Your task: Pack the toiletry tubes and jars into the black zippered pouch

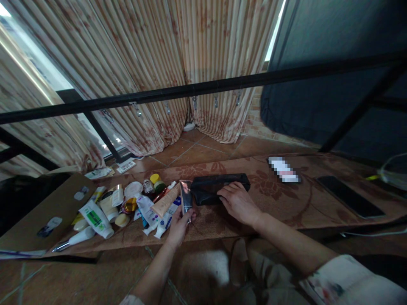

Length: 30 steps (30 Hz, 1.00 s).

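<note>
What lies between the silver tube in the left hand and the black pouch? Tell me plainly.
Nothing visible does. The left hand holds the silver tube upright right beside the black pouch, whose near end the right hand rests on. The pile of tubes and jars lies on the tube's far side, away from the pouch.

— What lies at the left end of the tabletop (286,203)?

— A heap of toiletries: a white tube with a green label (96,218), a peach-coloured tube (165,201), a small jar with a yellow cap (154,178), a round white lid (133,189). Left of them a flat piece of cardboard (47,212) overhangs the edge.

— And on the right?

— A dark smartphone (349,196) lies flat, well apart from the heap, with a white cable (375,233) running along the edge below it.

— Behind?

— Striped, flowered curtains (143,63) hang to a tiled floor (197,148); a black metal bar (203,89) crosses in front of them, and a dark cloth (333,84) hangs at the right.
</note>
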Motion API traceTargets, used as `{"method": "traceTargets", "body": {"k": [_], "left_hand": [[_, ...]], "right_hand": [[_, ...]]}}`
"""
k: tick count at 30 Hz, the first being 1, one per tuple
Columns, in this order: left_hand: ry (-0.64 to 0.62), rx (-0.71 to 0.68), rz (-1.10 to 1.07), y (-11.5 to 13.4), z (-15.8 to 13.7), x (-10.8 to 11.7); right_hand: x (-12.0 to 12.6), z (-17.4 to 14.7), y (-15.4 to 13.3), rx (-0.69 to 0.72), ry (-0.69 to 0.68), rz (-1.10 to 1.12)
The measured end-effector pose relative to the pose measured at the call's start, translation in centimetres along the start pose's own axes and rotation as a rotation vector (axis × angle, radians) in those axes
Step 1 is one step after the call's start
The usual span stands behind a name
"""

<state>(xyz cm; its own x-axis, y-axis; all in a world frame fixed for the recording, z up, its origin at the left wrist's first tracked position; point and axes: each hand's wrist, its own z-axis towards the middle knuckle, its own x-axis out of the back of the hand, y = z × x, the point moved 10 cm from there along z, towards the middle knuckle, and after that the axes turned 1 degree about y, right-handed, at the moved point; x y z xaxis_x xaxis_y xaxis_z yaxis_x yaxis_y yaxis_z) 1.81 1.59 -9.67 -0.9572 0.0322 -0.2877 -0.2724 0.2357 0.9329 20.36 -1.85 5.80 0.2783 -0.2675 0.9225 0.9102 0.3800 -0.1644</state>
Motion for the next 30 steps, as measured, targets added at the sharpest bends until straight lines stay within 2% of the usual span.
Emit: {"method": "traceTargets", "body": {"k": [16,30], "left_hand": [[0.029,0.053,-0.066,0.25,-0.34,-0.12],[0.025,0.048,-0.056,0.21,-0.21,0.04]], "right_hand": [[-0.08,-0.05,0.11,-0.005,-0.015,0.028],[0.05,-0.07,0.11,-0.003,-0.002,0.052]]}}
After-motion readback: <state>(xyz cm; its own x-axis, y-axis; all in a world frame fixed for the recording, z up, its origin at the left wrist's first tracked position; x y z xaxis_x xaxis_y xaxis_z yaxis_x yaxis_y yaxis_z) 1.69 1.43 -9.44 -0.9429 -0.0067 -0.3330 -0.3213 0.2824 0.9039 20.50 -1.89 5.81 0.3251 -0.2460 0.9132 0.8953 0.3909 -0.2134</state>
